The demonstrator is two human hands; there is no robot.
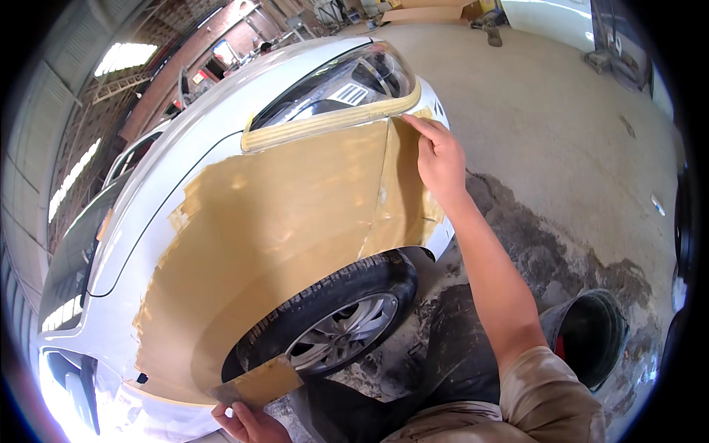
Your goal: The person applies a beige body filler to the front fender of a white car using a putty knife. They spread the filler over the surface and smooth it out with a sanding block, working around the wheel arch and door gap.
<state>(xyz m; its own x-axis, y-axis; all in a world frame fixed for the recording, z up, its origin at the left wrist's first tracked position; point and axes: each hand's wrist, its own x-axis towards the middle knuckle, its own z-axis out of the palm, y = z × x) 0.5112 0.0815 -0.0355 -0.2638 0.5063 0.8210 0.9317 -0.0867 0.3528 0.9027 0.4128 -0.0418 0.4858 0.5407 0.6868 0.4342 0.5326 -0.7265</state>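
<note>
A white car's front fender carries a broad layer of tan filler with ragged edges, which runs onto the bumper corner. My right hand is at that corner below the headlight, index finger stretched out against the tan surface; its other fingers are partly hidden. Yellowish masking tape borders the headlight. Low at the front, my left hand is closed on a flat rectangular tan piece with a greyish end, held close to the wheel arch. Its exact kind is unclear.
The black tire with its silver wheel sits below the fender. A dark bucket stands right of my right arm. Grey dust covers part of the concrete floor. Cardboard lies far back.
</note>
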